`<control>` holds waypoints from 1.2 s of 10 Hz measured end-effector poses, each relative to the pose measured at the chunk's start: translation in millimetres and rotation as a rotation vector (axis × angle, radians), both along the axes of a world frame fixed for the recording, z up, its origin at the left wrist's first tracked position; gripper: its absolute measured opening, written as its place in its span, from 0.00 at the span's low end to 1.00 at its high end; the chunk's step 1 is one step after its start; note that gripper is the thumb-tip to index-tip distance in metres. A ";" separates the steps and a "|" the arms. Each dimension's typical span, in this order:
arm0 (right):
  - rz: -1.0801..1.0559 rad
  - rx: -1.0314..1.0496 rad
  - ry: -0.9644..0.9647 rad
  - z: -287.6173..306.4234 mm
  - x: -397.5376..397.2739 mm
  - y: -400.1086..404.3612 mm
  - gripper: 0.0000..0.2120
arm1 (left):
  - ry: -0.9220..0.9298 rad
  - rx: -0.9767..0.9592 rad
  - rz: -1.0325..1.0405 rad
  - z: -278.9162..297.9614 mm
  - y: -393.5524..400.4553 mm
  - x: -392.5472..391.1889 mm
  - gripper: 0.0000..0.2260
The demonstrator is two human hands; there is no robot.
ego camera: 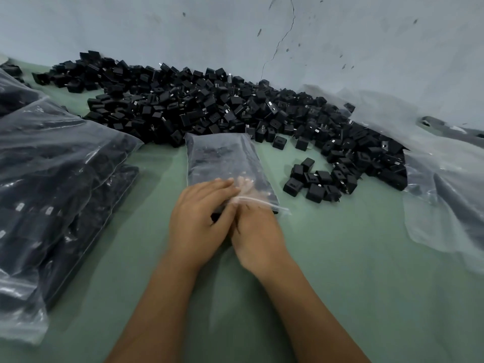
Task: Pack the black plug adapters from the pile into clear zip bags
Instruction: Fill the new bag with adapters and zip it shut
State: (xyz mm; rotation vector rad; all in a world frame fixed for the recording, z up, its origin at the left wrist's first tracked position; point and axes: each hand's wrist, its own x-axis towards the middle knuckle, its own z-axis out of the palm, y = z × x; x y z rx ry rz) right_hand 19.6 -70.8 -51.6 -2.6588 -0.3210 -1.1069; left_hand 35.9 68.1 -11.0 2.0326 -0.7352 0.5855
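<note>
A clear zip bag (222, 158) full of black plug adapters lies on the green table, its zip end toward me. My left hand (196, 218) pinches the zip strip from the left, fingers lying over the bag. My right hand (258, 234) grips the same zip end from below, its fingertips blurred behind the plastic. A big pile of loose black plug adapters (199, 106) stretches along the wall behind the bag, with a small cluster of adapters (318, 180) just right of the bag.
Filled zip bags (52, 179) are stacked at the left. Crumpled clear plastic sheeting (445, 195) lies at the right edge. A grey cracked wall (262, 35) backs the green table (353, 271).
</note>
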 end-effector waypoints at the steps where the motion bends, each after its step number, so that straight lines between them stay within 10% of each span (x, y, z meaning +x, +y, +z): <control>1: 0.068 -0.006 -0.025 14.6 -22.6 -2.6 0.12 | 0.049 0.015 0.007 1.8 4.4 -1.1 0.16; 3: -0.040 0.211 -0.274 51.2 -47.3 -19.5 0.08 | 0.197 0.127 -0.005 5.1 12.5 -3.8 0.19; 4: -0.402 0.491 -0.094 52.6 -33.1 -49.4 0.13 | 0.245 0.184 0.002 4.5 13.5 -3.6 0.16; 6: -0.642 0.317 0.451 31.9 -20.4 -86.9 0.26 | 0.264 0.186 0.024 4.0 11.2 0.7 0.14; 12: -0.703 0.729 0.167 35.2 -25.0 -90.2 0.12 | 0.283 0.100 -0.003 0.2 11.3 2.3 0.09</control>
